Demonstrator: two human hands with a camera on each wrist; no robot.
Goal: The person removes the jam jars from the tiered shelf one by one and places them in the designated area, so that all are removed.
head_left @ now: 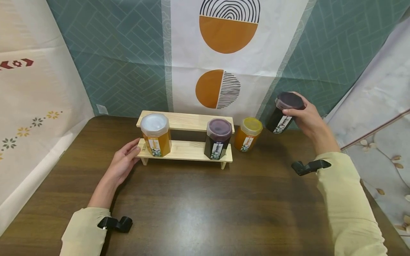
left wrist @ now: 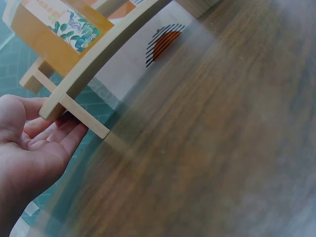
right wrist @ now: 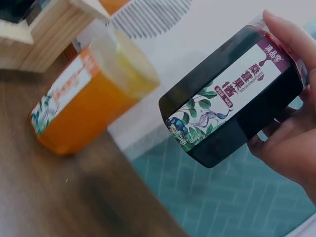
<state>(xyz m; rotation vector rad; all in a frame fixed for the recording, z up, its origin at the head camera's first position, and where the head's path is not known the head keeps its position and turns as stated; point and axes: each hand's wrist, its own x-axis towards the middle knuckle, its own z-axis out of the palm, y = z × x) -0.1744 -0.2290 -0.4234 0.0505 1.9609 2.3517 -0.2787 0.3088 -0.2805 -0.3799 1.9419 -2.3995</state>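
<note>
My right hand grips a dark jam jar near its purple lid, holding it tilted and raised off the table. The white label with a plant print shows in the right wrist view. My left hand holds the left end of a two-tier wooden rack, thumb at the board's edge and fingers beneath it, as the left wrist view shows. On the lower tier stand an orange jar with a whitish lid at the left and another dark jar at the right.
An orange jar with a yellow lid stands on the table just right of the rack. Behind the brown table hangs a teal and white patterned cloth. Pale cloths hang at the left and right sides.
</note>
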